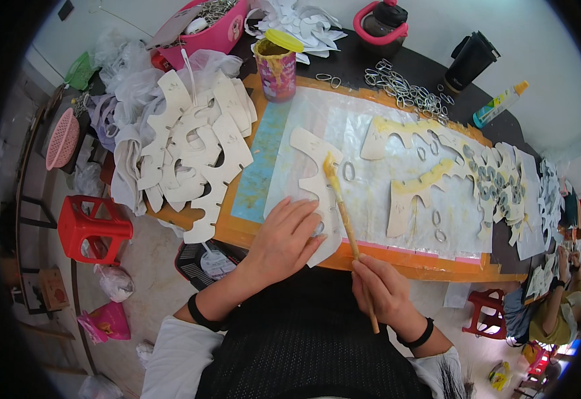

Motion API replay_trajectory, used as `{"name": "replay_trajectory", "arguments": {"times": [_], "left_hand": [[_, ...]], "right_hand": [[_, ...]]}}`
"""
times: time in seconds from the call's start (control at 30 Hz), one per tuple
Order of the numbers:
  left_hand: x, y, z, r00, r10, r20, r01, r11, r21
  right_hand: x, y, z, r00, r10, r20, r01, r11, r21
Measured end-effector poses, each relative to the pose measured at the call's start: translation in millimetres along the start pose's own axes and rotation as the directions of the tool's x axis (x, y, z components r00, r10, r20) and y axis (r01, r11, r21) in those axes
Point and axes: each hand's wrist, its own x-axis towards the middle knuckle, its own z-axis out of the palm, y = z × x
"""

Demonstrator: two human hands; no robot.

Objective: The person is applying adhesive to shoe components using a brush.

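The right hand (381, 289) pinches a brush (345, 219) whose long axis runs up-left, bristles on the cutout (314, 189) that the spread left hand (284, 239) presses flat.

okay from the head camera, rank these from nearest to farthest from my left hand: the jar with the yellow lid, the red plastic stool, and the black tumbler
1. Red plastic stool: on the floor, left of the left hand.
2. Jar with the yellow lid: on the table's far side, straight ahead.
3. Black tumbler: far right corner.
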Motion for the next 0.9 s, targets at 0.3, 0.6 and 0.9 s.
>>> {"name": "replay_trajectory", "arguments": {"times": [0.3,0.6,0.9], "left_hand": [[-7.1,1.4,3.5,0.996,0.084,-0.034,-0.082,0.995,0.052],[-6.9,4.0,2.1,0.996,0.065,-0.059,-0.063,0.997,0.036],[-7.1,0.6,6.0,0.992,0.076,-0.096,-0.073,0.996,0.042]], "right_hand": [[-19.0,-0.9,1.3,0.997,-0.061,0.048,0.060,0.998,0.023],[-24.6,-4.6,-6.1,0.998,-0.037,0.052,0.034,0.997,0.062],[-28.3,-3.7,-2.8,0.992,-0.066,0.110,0.063,0.998,0.028]]}}
